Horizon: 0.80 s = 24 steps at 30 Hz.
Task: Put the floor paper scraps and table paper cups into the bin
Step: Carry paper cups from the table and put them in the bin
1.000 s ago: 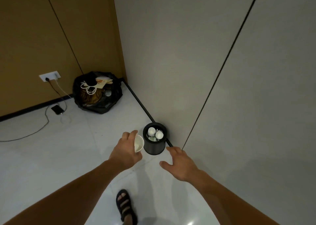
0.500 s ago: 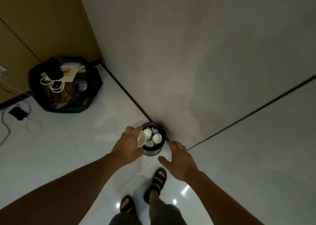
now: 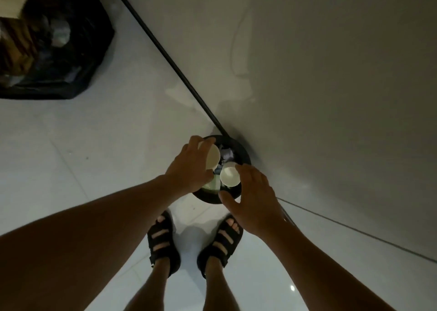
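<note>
Left hand point(image 3: 189, 169) gripping white paper cup point(image 3: 212, 157) over round black bin point(image 3: 243, 153); right hand point(image 3: 255, 199) open; light, crushable; hold sidewall gently.

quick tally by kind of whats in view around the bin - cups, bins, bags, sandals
Paper cups: 2, one held in the left hand over the bin, one in the bin by the right hand
Black bin: 1
Black bag: 1
Black sandals: 2
Total: 6

no readable text, labels, brands or numbers anywhere
</note>
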{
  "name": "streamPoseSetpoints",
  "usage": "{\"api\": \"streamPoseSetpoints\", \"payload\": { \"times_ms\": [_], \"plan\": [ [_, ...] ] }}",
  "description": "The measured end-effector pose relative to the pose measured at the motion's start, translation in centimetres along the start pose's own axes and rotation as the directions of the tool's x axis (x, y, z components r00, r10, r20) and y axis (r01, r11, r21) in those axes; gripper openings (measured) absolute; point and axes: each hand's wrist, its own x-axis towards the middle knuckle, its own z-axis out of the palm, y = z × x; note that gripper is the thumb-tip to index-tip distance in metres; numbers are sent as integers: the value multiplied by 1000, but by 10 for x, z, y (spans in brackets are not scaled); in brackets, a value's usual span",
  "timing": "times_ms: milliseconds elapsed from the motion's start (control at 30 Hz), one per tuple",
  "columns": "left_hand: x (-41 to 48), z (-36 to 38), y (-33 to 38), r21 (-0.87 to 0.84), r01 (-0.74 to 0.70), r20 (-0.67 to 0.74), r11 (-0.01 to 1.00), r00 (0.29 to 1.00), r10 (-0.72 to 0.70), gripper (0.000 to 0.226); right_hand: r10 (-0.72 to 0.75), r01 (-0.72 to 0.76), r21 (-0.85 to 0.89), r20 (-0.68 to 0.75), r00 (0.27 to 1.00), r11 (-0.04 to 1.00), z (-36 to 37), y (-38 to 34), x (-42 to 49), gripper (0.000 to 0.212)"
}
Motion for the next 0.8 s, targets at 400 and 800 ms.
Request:
{"api": "streamPoseSetpoints", "payload": {
  "times_ms": [400, 800],
  "plan": [
    [65, 122, -72, 226, -182, -49, 957, 979, 198, 85, 57, -57, -6, -59, 997, 998, 115, 61, 71, 81],
    [70, 148, -114, 489, -284, 26, 825, 950, 312, 98, 37, -49, -123, -96, 995, 991, 137, 75, 91, 83]
  ]
}}
